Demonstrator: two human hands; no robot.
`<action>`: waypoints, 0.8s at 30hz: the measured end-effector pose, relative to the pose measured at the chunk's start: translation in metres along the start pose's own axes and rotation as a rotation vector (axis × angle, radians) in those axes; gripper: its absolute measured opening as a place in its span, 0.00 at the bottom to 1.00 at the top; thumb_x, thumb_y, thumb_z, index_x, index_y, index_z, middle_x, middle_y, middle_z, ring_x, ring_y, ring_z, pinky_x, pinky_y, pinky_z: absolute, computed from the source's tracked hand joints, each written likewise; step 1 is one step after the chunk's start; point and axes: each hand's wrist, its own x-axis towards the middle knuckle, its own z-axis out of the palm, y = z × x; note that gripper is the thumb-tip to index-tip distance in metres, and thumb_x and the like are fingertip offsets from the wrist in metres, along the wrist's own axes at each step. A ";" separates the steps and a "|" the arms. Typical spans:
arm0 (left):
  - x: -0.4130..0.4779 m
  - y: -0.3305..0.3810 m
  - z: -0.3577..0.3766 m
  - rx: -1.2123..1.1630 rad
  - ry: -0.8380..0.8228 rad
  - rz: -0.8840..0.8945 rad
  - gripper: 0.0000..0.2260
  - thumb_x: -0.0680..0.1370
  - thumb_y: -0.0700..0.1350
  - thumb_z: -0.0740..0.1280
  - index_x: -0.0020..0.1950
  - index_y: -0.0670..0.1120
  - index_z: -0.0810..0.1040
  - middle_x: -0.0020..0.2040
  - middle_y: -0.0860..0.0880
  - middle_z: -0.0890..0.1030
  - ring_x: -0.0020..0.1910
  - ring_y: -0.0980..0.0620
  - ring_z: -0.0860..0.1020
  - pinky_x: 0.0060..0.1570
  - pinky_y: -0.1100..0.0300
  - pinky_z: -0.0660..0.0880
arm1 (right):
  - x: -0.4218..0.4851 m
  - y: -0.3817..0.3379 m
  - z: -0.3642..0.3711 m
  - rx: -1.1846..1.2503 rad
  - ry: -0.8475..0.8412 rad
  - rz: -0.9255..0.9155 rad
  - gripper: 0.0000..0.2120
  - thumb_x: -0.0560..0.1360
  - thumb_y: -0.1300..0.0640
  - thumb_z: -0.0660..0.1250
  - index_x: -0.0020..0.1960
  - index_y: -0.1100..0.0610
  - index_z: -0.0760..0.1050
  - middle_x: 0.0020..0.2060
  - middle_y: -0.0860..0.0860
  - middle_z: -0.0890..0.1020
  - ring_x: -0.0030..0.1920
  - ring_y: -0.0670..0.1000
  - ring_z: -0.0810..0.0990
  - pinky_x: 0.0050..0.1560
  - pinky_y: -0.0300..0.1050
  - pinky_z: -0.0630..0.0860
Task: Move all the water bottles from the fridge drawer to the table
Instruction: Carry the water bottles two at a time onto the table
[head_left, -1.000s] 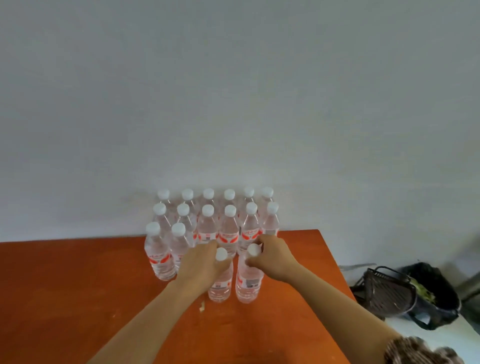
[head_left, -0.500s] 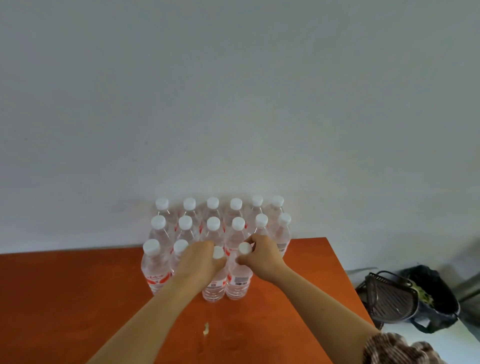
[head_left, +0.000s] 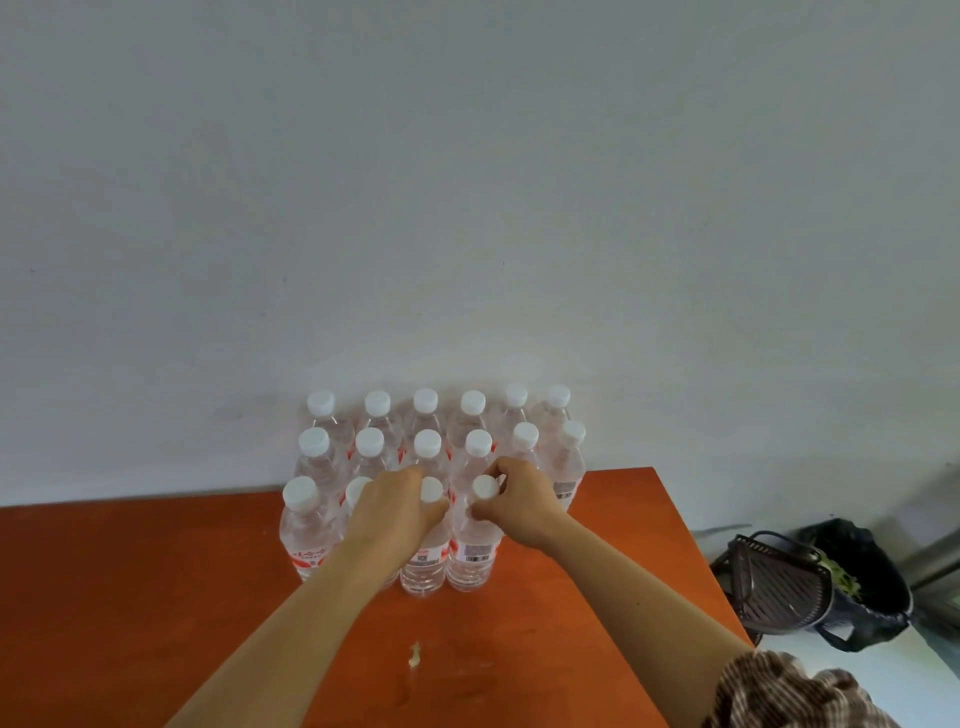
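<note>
Several clear water bottles with white caps and red labels stand in rows on the orange table (head_left: 156, 597), against the white wall. My left hand (head_left: 392, 514) grips the neck of a front-row bottle (head_left: 423, 561). My right hand (head_left: 519, 501) grips the neck of the bottle next to it (head_left: 472, 558). Both bottles stand upright on the table, close against the row behind. Another front-row bottle (head_left: 304, 535) stands at the far left. The fridge drawer is out of view.
The table's right edge runs down past my right forearm. Beyond it on the floor sit a dark slatted basket (head_left: 779, 592) and a black bag (head_left: 867, 587) holding greenish scraps. A small pale crumb (head_left: 414, 656) lies on the table near me.
Both hands have pushed their two bottles away from me into line with the front row. The camera has tilted, so the table sits lower in view.
</note>
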 end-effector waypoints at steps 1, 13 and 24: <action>0.000 0.000 0.000 0.003 0.001 0.007 0.10 0.76 0.48 0.67 0.39 0.48 0.68 0.36 0.51 0.74 0.37 0.51 0.73 0.33 0.60 0.66 | 0.001 0.000 -0.001 -0.021 -0.010 -0.009 0.13 0.68 0.58 0.74 0.49 0.56 0.74 0.42 0.49 0.79 0.44 0.51 0.78 0.37 0.39 0.72; -0.011 -0.001 0.000 0.238 0.015 0.110 0.17 0.78 0.55 0.64 0.60 0.45 0.70 0.49 0.47 0.80 0.49 0.47 0.79 0.38 0.59 0.70 | -0.015 0.008 0.004 0.037 -0.028 0.054 0.21 0.72 0.56 0.72 0.63 0.57 0.73 0.51 0.52 0.81 0.51 0.52 0.80 0.51 0.46 0.79; -0.029 0.036 0.020 0.348 0.183 0.367 0.22 0.79 0.52 0.60 0.71 0.46 0.65 0.65 0.46 0.70 0.65 0.46 0.69 0.58 0.54 0.74 | -0.075 0.029 -0.022 -0.050 0.139 -0.021 0.19 0.76 0.54 0.66 0.65 0.57 0.71 0.46 0.46 0.77 0.47 0.49 0.76 0.46 0.41 0.74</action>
